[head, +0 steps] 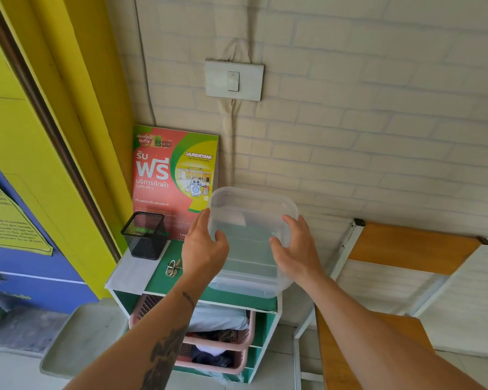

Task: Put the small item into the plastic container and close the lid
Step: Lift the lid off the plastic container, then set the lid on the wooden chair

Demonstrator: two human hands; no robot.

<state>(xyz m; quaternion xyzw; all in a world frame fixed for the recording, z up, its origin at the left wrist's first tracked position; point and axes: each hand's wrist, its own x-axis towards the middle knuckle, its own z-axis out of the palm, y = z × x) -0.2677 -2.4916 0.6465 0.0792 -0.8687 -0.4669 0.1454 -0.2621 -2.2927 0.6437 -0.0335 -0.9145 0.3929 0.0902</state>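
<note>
A clear plastic container (245,285) stands on the green top of a small shelf unit (155,280). Its clear lid (251,204) is lifted and tilted up toward the wall above it. My left hand (203,246) grips the lid's left edge and my right hand (296,249) grips its right edge. A small metal item (173,268), like a padlock or clasp, lies on the shelf top just left of my left wrist, outside the container.
A black mesh pen cup (144,235) stands at the shelf's back left, in front of a red laundry poster (164,175). Pink baskets (237,342) fill the shelves below. A wooden chair (378,277) stands at the right, a light switch (234,79) on the wall.
</note>
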